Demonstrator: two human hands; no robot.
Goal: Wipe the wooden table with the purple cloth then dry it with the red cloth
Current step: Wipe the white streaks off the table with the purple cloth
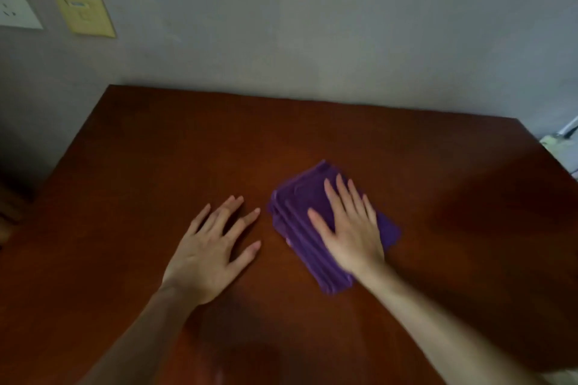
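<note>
A folded purple cloth [300, 206] lies flat on the reddish-brown wooden table [156, 150], a little right of centre. My right hand [350, 225] presses down on top of it with the palm flat and the fingers spread. To the left of the cloth, my left hand [212, 247] rests flat on the bare wood with its fingers apart and nothing in it. The two hands are a short gap apart. No red cloth is in view.
The table's far edge meets a grey wall [312, 25]. A white socket plate [15, 5] and a yellow switch plate [83, 12] are on the wall at upper left. Pale objects [560, 141] sit past the table's right corner.
</note>
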